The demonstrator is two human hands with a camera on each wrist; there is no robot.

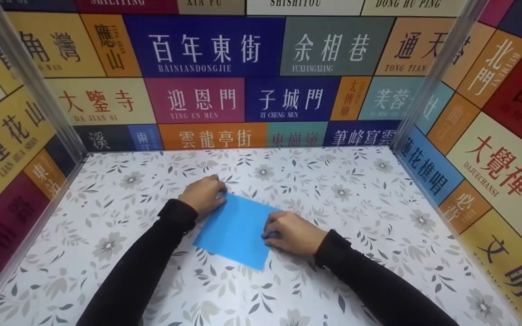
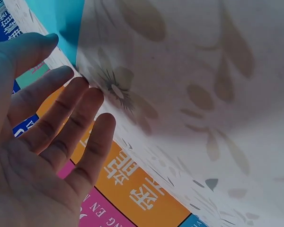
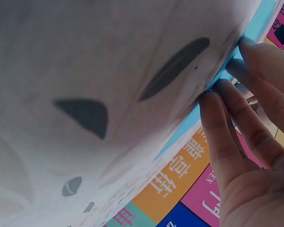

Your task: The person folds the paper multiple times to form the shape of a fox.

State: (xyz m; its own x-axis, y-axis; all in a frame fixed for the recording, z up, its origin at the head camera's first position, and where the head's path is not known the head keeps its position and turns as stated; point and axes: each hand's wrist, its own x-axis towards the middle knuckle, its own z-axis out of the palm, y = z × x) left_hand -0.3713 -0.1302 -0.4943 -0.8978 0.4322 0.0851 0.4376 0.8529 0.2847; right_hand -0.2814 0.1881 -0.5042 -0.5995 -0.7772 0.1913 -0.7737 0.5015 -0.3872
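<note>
A square sheet of light blue paper (image 1: 236, 231) lies flat and slightly turned on the patterned table. At its upper left corner is my left hand (image 1: 204, 194); in the left wrist view its fingers (image 2: 97, 142) are spread and fairly straight, touching down by the paper's edge, with the thumb over the sheet. My right hand (image 1: 295, 233) is at the sheet's right edge. Seen from the right wrist, the fingertips (image 3: 210, 101) rest along the blue edge, and thumb and index finger are apart. Neither hand visibly lifts the paper.
The white table (image 1: 351, 271) has a grey leaf and flower print. Upright panels with coloured, lettered blocks enclose it at the back (image 1: 206, 50), the left (image 1: 12, 136) and the right (image 1: 492, 149). Clear strips line the corners.
</note>
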